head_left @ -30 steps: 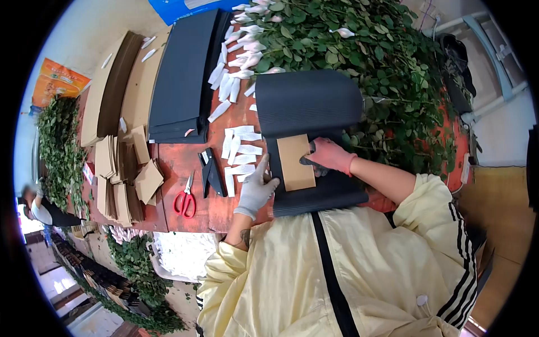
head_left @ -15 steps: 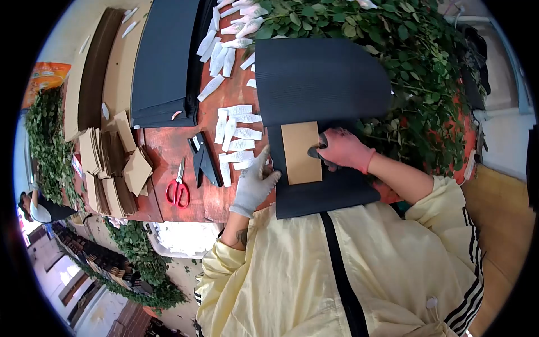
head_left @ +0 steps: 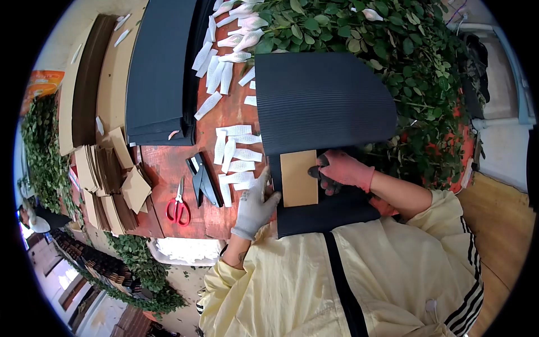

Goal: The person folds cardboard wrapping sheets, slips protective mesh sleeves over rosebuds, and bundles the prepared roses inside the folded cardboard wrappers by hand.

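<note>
A black corrugated sheet lies folded in front of me, its upper flap raised toward the far side. On its lower part rests a tan cardboard rectangle. My right hand, in a pink glove with dark fingertips, pinches the cardboard's right edge. My left hand, in a pale grey glove, lies along the black sheet's left edge with fingers stretched and thumb apart. Just beyond its fingertips are several white mesh sleeves.
Left of my left hand lie a black stapler and red-handled scissors. Small cardboard pieces and stacked black sheets stand farther left. Leafy stems cover the far right; a white tub sits below the table edge.
The view has tilted, so everything sits lower in the picture. The raised black flap has come down slightly over the cardboard's far end. Both hands keep nearly the same places on the sheet.
</note>
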`<state>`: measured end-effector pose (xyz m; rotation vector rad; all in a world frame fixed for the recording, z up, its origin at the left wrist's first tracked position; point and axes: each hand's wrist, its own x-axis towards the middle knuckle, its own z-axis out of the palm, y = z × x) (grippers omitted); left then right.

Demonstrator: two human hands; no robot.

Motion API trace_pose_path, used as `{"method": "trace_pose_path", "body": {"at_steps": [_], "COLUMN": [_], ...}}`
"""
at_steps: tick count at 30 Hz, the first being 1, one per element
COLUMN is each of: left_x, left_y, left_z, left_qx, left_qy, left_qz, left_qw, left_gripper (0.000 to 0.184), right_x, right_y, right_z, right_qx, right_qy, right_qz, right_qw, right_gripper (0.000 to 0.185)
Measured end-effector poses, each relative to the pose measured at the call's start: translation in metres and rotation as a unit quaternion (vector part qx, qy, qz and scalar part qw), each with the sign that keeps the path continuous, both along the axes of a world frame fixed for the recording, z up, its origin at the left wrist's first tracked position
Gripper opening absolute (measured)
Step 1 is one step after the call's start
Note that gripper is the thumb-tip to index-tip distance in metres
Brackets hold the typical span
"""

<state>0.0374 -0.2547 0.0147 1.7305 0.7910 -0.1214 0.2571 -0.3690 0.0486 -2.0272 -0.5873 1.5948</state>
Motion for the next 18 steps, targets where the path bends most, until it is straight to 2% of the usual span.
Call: {"method": "trace_pose_path", "body": {"at_steps": [2,7,9,10,11,13,15,17,18], "left_x": [0.004,0.007,0.008,0.005,0.004,0.004,0.006,0.005,0.007], "left_y": [0.001,0.001,0.001,0.000,-0.001,0.000,0.005,0.014,0.021], "left_z": [0.007,0.018,0.016,0.012,0.011,0.017,0.017,0.014,0.010], "left_qx": [-0.016,-0.007,0.000,0.049,0.098,0.121,0.142,0.241,0.209], "left_qy": [0.034,0.061,0.066,0.054,0.043,0.035,0.028,-0.093,-0.122], "left_qz": [0.009,0.004,-0.006,-0.024,-0.042,-0.043,-0.047,-0.006,0.031], "left_qw": [0.999,0.998,0.998,0.997,0.993,0.991,0.988,0.966,0.970], "left_gripper": [0.074,0.078,0.079,0.077,0.076,0.072,0.069,0.057,0.052], "right_x": [0.001,0.010,0.002,0.002,0.002,-0.004,-0.004,-0.007,-0.009], "right_y": [0.002,0.003,0.003,0.010,0.005,-0.009,-0.008,-0.009,-0.009], "right_z": [0.000,0.004,0.008,0.016,0.009,-0.008,-0.004,0.001,0.005], "right_qx": [-0.036,-0.039,-0.054,-0.088,-0.089,0.063,0.048,0.035,0.048], "right_qy": [0.034,0.062,-0.038,-0.064,-0.064,-0.302,-0.328,-0.356,-0.387], "right_qz": [0.027,0.022,0.121,0.173,0.173,0.214,0.250,0.286,0.307], "right_qw": [0.998,0.997,0.990,0.979,0.979,0.927,0.910,0.889,0.868], "right_gripper": [0.020,0.022,0.025,0.030,0.030,0.035,0.033,0.031,0.033]}}
